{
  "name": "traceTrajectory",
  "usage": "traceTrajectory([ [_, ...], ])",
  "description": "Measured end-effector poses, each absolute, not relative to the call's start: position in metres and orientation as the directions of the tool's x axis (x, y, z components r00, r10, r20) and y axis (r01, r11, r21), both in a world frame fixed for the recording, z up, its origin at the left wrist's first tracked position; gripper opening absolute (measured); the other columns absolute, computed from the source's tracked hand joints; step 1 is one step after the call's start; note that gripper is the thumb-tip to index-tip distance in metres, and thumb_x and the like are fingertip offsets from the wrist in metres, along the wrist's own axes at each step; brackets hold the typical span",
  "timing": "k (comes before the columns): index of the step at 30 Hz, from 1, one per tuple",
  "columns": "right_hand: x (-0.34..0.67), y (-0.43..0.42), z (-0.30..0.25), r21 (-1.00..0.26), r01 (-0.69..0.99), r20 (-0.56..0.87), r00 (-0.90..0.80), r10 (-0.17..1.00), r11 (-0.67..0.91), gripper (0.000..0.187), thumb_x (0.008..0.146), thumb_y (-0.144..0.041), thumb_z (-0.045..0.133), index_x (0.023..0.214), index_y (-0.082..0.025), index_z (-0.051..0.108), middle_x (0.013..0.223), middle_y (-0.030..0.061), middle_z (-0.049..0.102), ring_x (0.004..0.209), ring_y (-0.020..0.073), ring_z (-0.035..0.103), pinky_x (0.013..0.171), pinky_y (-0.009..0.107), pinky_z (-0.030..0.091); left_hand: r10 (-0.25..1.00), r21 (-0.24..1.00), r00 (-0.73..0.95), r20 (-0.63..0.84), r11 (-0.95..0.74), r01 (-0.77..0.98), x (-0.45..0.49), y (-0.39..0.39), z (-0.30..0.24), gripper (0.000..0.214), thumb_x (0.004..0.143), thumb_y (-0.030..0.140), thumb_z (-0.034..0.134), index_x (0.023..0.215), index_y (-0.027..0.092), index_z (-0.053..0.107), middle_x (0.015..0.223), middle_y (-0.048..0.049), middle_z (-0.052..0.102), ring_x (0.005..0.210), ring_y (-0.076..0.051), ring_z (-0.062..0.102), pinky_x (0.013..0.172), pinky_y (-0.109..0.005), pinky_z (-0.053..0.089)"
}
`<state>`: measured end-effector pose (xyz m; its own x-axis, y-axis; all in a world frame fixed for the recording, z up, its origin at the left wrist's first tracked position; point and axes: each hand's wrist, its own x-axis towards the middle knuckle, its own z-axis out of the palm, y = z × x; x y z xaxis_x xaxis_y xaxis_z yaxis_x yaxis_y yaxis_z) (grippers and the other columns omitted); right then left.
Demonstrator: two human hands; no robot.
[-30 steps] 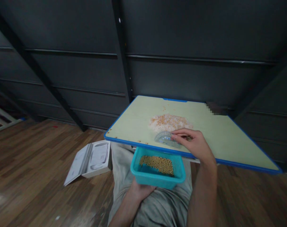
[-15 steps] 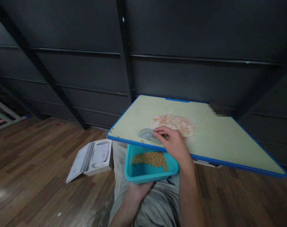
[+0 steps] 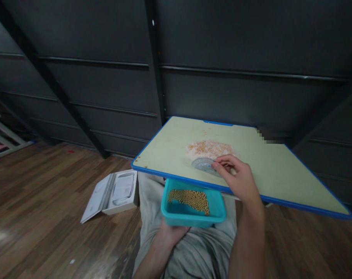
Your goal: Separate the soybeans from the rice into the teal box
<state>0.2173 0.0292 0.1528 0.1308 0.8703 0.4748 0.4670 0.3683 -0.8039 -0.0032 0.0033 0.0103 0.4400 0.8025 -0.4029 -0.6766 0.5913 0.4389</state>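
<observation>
Two hands are in view, both yours. Your right hand lies on the counter, near its front edge. Its fingers are closed in a pinch on the right end of a clear protractor, which lies flat on the counter. The protractor's far edge touches the near side of a pile of pale and yellow grains. The pile sits at the middle of the counter. A few loose grains lie beyond the pile and along the counter's left edge.

Your left hand is below the counter, under a teal tub. The palm meets the tub's base from beneath. Its fingers are hidden by the tub, so you cannot tell whether they are curled or flat. The tub sits over your lap, with its far rim just under the counter's blue front edge and below the protractor. Yellow beans cover the far half of the tub's bottom; the near half is bare.

An open white box lies on the wooden floor, left of your lap and well apart from both hands.
</observation>
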Motion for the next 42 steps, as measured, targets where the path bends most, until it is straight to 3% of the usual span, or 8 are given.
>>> traceTrajectory([
  [6,0.25,0.011,0.151,-0.815,0.481,0.475,0.234,0.848,0.323,0.014,0.094,-0.038,0.078,0.09,-0.025,0.077,0.086,0.0055,0.08,0.079,0.0243,0.072,0.067,0.036,0.052,0.792,0.443,0.48,-0.377,0.609,-0.658,-0.004,0.003,0.012,0.032,0.079,0.052,0.085,0.102,0.03,0.085,0.131,-0.0074,0.087,0.148,-0.042,0.064,0.134,-0.059,0.042],
  [9,0.25,0.007,0.153,-0.826,0.468,0.426,0.156,0.891,0.314,0.014,0.094,-0.038,0.079,0.09,-0.025,0.079,0.09,0.0058,0.081,0.08,0.0243,0.071,0.069,0.036,0.053,0.791,0.408,0.503,-0.35,0.612,-0.678,-0.005,0.005,0.009,0.043,0.085,0.06,0.081,0.112,0.027,0.086,0.135,-0.0075,0.085,0.149,-0.042,0.064,0.134,-0.059,0.041],
  [13,0.24,0.01,0.155,-0.803,0.509,0.389,0.051,0.92,0.311,0.012,0.096,-0.035,0.076,0.093,-0.026,0.082,0.089,0.0044,0.081,0.074,0.0215,0.066,0.067,0.036,0.05,0.789,0.392,0.521,-0.327,0.614,-0.684,-0.006,0.008,0.002,0.041,0.09,0.057,0.079,0.118,0.027,0.082,0.141,-0.0089,0.082,0.15,-0.039,0.063,0.134,-0.06,0.041],
  [22,0.239,0.008,0.158,-0.715,0.565,0.485,-0.022,0.874,0.411,0.013,0.094,-0.027,0.075,0.103,-0.027,0.085,0.098,0.005,0.084,0.084,0.0235,0.071,0.073,0.038,0.053,0.792,0.429,0.5,-0.349,0.61,-0.667,-0.006,0.008,0.004,0.037,0.091,0.055,0.076,0.114,0.028,0.084,0.136,-0.0057,0.085,0.151,-0.037,0.063,0.135,-0.051,0.041],
  [26,0.245,0.009,0.156,-0.692,0.609,0.503,0.021,0.864,0.388,0.012,0.095,-0.027,0.075,0.101,-0.027,0.085,0.099,0.0055,0.085,0.086,0.0251,0.072,0.075,0.039,0.054,0.791,0.458,0.458,-0.405,0.61,-0.647,-0.005,0.007,0.005,0.037,0.091,0.057,0.071,0.113,0.03,0.083,0.132,-0.0051,0.087,0.146,-0.037,0.067,0.13,-0.052,0.047],
  [33,0.248,0.02,0.15,-0.645,0.639,0.588,0.065,0.806,0.42,0.011,0.093,-0.027,0.076,0.094,-0.028,0.086,0.093,0.0051,0.085,0.092,0.0281,0.073,0.084,0.041,0.055,0.788,0.386,0.478,-0.387,0.609,-0.693,-0.004,0.006,0.007,0.035,0.08,0.051,0.088,0.104,0.026,0.081,0.124,-0.0093,0.088,0.135,-0.039,0.075,0.127,-0.056,0.052],
  [42,0.238,0.036,0.142,-0.708,0.621,0.551,0.186,0.814,0.337,0.016,0.093,-0.03,0.073,0.093,-0.025,0.088,0.095,0.0076,0.087,0.075,0.0245,0.07,0.076,0.039,0.055,0.798,0.417,0.461,-0.388,0.598,-0.684,-0.004,0.008,0.003,0.044,0.075,0.056,0.092,0.106,0.027,0.08,0.133,-0.0102,0.086,0.137,-0.04,0.073,0.124,-0.056,0.055],
])
